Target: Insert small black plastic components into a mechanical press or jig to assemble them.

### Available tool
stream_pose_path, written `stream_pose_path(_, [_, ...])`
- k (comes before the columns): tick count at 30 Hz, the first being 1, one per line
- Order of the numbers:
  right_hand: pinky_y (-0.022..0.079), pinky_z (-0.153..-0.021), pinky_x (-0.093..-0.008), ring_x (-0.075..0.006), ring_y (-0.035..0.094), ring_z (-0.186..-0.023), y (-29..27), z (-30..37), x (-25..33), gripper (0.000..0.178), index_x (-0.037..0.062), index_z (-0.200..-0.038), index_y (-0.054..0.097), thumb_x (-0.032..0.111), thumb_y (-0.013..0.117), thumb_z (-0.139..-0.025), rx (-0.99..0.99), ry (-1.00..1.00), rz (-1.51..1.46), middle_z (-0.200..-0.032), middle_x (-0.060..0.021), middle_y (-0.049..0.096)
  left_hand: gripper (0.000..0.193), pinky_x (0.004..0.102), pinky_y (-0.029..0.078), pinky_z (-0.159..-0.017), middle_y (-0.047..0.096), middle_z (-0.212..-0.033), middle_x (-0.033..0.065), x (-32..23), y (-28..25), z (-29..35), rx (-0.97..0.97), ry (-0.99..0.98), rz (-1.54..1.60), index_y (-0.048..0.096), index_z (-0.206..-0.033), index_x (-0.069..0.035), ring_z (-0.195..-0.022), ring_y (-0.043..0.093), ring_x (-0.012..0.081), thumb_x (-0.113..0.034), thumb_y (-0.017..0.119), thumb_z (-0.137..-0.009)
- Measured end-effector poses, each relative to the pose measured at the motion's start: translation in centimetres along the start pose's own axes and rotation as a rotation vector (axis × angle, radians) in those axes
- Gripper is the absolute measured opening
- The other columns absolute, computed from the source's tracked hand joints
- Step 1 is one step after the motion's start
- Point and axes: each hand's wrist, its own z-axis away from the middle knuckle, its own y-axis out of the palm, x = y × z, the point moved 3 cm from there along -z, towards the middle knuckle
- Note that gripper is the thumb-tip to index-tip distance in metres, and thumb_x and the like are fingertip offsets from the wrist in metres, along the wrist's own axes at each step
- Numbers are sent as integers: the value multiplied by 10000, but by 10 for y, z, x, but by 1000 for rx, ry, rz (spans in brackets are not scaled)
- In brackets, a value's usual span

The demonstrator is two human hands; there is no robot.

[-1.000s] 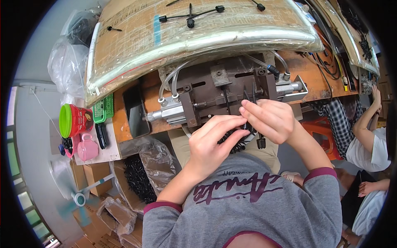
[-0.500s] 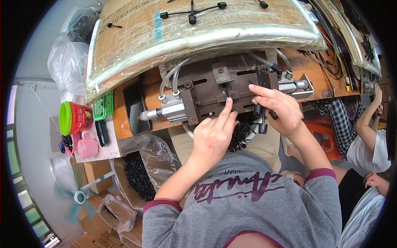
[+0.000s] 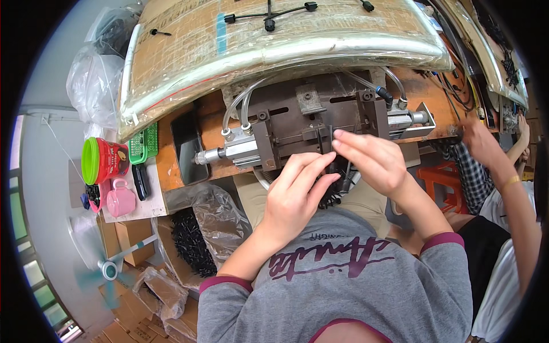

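Observation:
Both my hands meet at the front middle of a dark metal clamping fixture [image 3: 293, 127]. My left hand [image 3: 297, 191] has its thumb and forefinger closed around a black plastic piece [image 3: 330, 167], mostly hidden by the fingers. My right hand [image 3: 377, 163] has its fingers together, pinching a slim black rod [image 3: 330, 137] that stands up at the fixture's centre block; its thumb is out of sight. Below the hands, a bunch of black parts [image 3: 330, 200] lies at my lap.
Air cylinders [image 3: 240, 152] with clear hoses flank the fixture. Behind it, a wrapped cardboard panel [image 3: 189, 74] bears black stemmed parts [image 3: 270, 24]. A phone [image 3: 187, 150], pink mug [image 3: 121, 200] and red tub [image 3: 114, 160] lie left. A co-worker's arm [image 3: 509, 177] reaches in at right.
My right hand has moved left towards the fixture's centre, bringing black parts along. My left forefinger has left the centre block and drawn back into a pinch. A co-worker's arm has come in at right.

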Motion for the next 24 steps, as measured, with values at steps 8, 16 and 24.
stream_pose_path(8, [568, -717, -380, -332, 692, -890, -1, 7, -4, 399, -55, -1152, 654, 26, 657, -761, -46, 135, -39, -1124, -204, 692, 258, 267, 534, -635, 678, -1298, 142, 20, 18, 9, 101, 204, -565, 729, -1019, -28, -667, 677, 177, -128, 808, -795])
stream_pose_path(16, [560, -710, -370, -316, 679, -845, -3, 6, 3, 375, -54, -1125, 644, 58, 638, -766, 5, 170, 50, -1118, -203, 687, 345, 275, 546, -635, 715, -1200, 139, 15, 15, -3, 110, 171, -410, 719, -1069, -11, -697, 697, 162, -132, 837, -769])
stream_pose_path(24, [541, -668, -340, -266, 681, -803, 12, -7, 15, 503, -77, -1210, 639, 154, 662, -764, 34, 79, 98, -1209, -222, 683, 365, 290, 610, -727, 685, -1021, 118, -15, 3, -2, 43, 58, 108, 706, -1088, 37, -825, 716, 182, 31, 845, -750])
